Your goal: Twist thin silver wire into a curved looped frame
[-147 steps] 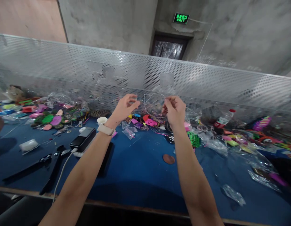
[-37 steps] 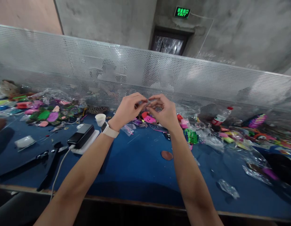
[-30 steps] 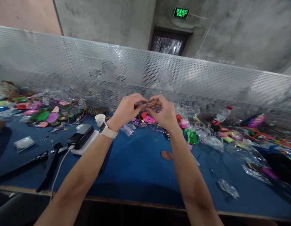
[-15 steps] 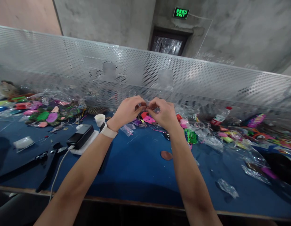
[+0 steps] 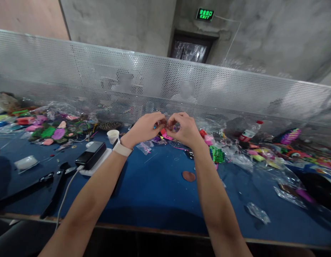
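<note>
My left hand (image 5: 148,127) and my right hand (image 5: 183,128) meet above the far side of the blue table. Thumb and fingers are pinched together on each, the tips almost touching. Whatever sits between them is too small or hidden to make out. Behind and below the fingertips lie bright pink and red pieces (image 5: 168,136), partly covered by my hands. A crumpled clear wrapper (image 5: 145,147) rests just below my left hand. A flat brown disc (image 5: 189,176) lies on the table, left of my right forearm.
A black power bank (image 5: 91,155) with a white cable, a paper cup (image 5: 113,136) and a black folding stand (image 5: 56,182) are on the left. Coloured clay pieces (image 5: 58,133) spread behind them. At right are a bottle (image 5: 251,132) and plastic wrappers (image 5: 258,212). A perforated metal screen (image 5: 154,78) borders the back.
Both hands have dropped slightly, and their pinched fingertips stay close together. The things on the table lie as before.
</note>
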`<action>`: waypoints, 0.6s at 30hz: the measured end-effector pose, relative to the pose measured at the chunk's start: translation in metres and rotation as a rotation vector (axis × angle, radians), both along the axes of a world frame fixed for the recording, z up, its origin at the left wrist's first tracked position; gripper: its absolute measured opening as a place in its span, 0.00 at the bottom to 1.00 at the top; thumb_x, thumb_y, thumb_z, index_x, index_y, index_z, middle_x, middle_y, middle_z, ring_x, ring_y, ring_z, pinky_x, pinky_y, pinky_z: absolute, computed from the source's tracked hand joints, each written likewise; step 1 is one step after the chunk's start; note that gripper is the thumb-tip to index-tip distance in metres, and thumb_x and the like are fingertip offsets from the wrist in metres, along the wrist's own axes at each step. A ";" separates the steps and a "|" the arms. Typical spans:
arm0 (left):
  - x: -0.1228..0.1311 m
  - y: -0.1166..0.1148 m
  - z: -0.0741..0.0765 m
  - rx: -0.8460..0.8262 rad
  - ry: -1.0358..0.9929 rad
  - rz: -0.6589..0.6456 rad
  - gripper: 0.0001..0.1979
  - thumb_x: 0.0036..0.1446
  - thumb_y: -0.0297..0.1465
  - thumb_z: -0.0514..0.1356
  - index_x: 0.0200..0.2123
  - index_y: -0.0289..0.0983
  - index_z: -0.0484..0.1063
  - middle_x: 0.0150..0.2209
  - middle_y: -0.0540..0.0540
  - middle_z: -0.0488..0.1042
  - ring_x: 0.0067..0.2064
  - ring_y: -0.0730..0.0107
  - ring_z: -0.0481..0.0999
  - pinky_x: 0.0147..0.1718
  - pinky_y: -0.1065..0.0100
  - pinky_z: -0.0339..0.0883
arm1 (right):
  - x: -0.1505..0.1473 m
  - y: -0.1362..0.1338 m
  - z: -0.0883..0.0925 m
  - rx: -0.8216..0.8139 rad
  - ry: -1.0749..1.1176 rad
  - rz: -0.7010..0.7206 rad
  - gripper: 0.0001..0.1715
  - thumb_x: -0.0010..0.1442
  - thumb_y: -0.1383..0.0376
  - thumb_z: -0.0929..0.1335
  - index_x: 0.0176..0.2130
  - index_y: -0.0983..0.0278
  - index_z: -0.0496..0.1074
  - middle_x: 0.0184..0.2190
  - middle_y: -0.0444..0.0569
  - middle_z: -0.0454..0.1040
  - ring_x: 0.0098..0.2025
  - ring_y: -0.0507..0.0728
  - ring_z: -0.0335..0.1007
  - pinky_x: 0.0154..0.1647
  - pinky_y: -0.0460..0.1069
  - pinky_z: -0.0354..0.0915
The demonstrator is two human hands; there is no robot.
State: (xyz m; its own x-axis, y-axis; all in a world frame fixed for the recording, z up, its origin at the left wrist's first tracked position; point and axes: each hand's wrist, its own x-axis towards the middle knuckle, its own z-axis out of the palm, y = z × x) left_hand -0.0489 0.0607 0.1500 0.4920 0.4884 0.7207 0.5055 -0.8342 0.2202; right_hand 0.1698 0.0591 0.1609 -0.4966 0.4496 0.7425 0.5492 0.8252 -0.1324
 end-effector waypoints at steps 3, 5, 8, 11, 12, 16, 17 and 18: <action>0.000 -0.003 0.001 -0.062 -0.031 -0.039 0.05 0.68 0.25 0.59 0.39 0.39 0.75 0.39 0.46 0.79 0.39 0.66 0.78 0.40 0.63 0.69 | 0.001 -0.002 0.001 -0.098 0.087 0.102 0.10 0.57 0.68 0.73 0.33 0.57 0.68 0.31 0.43 0.76 0.37 0.58 0.73 0.48 0.58 0.68; 0.001 -0.005 0.003 -0.133 -0.069 -0.086 0.05 0.70 0.28 0.60 0.40 0.39 0.75 0.39 0.46 0.80 0.39 0.67 0.78 0.40 0.63 0.70 | 0.002 -0.004 0.002 -0.209 0.160 0.175 0.10 0.56 0.67 0.74 0.33 0.58 0.69 0.31 0.43 0.76 0.36 0.57 0.73 0.44 0.56 0.70; 0.003 -0.009 0.006 -0.284 -0.142 -0.160 0.07 0.71 0.32 0.61 0.39 0.39 0.76 0.36 0.46 0.79 0.36 0.69 0.77 0.36 0.65 0.69 | 0.004 -0.004 0.004 -0.337 0.250 0.229 0.12 0.54 0.64 0.76 0.33 0.58 0.69 0.31 0.43 0.76 0.35 0.56 0.74 0.40 0.55 0.72; 0.005 -0.010 0.008 -0.415 -0.220 -0.209 0.11 0.73 0.34 0.59 0.36 0.38 0.76 0.31 0.47 0.77 0.31 0.71 0.74 0.32 0.67 0.68 | 0.006 -0.003 0.004 -0.386 0.284 0.232 0.15 0.54 0.62 0.77 0.31 0.58 0.67 0.30 0.43 0.76 0.35 0.56 0.75 0.39 0.54 0.72; 0.005 -0.010 0.009 -0.447 -0.238 -0.223 0.12 0.73 0.34 0.59 0.35 0.38 0.75 0.30 0.47 0.77 0.30 0.72 0.74 0.31 0.68 0.68 | 0.006 -0.003 0.005 -0.398 0.284 0.238 0.16 0.54 0.61 0.77 0.31 0.58 0.67 0.30 0.43 0.76 0.35 0.56 0.75 0.38 0.54 0.72; 0.004 -0.011 0.010 -0.532 -0.255 -0.271 0.11 0.71 0.34 0.61 0.35 0.38 0.76 0.29 0.47 0.76 0.29 0.73 0.73 0.30 0.68 0.68 | 0.008 -0.005 0.007 -0.433 0.258 0.266 0.16 0.54 0.61 0.78 0.33 0.58 0.68 0.31 0.43 0.77 0.34 0.55 0.74 0.36 0.53 0.72; 0.004 -0.012 0.010 -0.545 -0.255 -0.273 0.10 0.71 0.33 0.61 0.34 0.38 0.76 0.28 0.48 0.76 0.28 0.73 0.73 0.30 0.68 0.68 | 0.008 -0.006 0.007 -0.436 0.251 0.271 0.16 0.54 0.61 0.78 0.33 0.58 0.68 0.31 0.43 0.77 0.34 0.55 0.73 0.36 0.53 0.72; 0.004 -0.012 0.010 -0.555 -0.255 -0.273 0.10 0.70 0.32 0.61 0.33 0.38 0.75 0.28 0.48 0.75 0.28 0.73 0.73 0.30 0.68 0.68 | 0.008 -0.006 0.008 -0.437 0.244 0.276 0.15 0.54 0.62 0.78 0.33 0.58 0.69 0.31 0.43 0.77 0.34 0.55 0.73 0.36 0.53 0.72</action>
